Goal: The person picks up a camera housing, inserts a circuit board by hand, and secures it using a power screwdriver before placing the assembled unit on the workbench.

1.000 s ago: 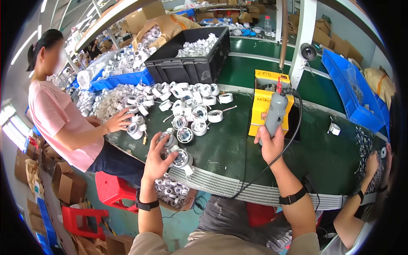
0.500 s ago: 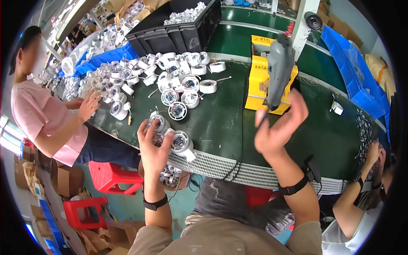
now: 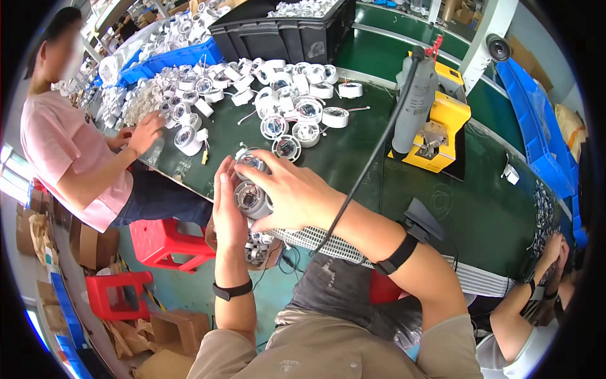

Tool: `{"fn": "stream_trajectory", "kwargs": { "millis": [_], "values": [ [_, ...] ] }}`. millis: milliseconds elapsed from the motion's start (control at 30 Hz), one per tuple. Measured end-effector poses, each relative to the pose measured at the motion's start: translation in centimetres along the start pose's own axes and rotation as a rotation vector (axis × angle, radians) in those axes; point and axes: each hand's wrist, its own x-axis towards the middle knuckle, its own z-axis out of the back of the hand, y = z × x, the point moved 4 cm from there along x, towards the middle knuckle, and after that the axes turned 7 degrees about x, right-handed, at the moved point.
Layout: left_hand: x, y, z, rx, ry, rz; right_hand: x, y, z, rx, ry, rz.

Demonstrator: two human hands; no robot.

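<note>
At the near edge of the table, several white round housings (image 3: 251,197) with circuit boards inside are clasped between my two hands. My left hand (image 3: 228,211) lies along their left side, fingers straight and together. From the right, my right hand (image 3: 297,196) reaches over them, its fingers bent across the top one and its thumb low by the nearest one. How many housings are between the hands is partly hidden. A grey electric screwdriver (image 3: 415,104) with a black cable hangs in front of a yellow machine (image 3: 442,136), untouched.
Loose white housings (image 3: 306,110) are heaped beyond my hands. Behind them stand a black crate (image 3: 284,41) and a blue tray (image 3: 173,61). A co-worker (image 3: 76,151) works at the left, another person's hands (image 3: 554,252) at the right. The screwdriver cable (image 3: 372,167) crosses above my right forearm.
My right hand has left the screwdriver and come over to the housings by my left hand. The screwdriver now hangs freely. My view has shifted slightly.
</note>
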Motion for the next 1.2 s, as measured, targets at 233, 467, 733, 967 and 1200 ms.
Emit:
{"fn": "stream_trajectory", "kwargs": {
  "millis": [233,467,733,967,1200],
  "values": [
    [-0.5,-0.3,0.7,0.048,0.024,-0.002,2.3,-1.6,-0.8,0.134,0.222,-0.114],
    [7.5,-5.4,8.1,1.174,-0.376,-0.615,2.5,-1.3,-1.2,0.212,0.277,0.057],
    [12.2,-2.0,9.5,1.271,-0.390,-0.664,1.4,-0.6,-1.0,0.179,0.240,-0.007],
    [12.2,-2.2,9.6,0.937,-0.327,-0.399,0.0,-0.5,1.8,0.140,0.212,0.066],
    [4.8,-3.0,3.6,-0.144,0.071,-0.112,-2.7,-1.6,6.1,0.132,0.143,-0.106]
  ]
}}
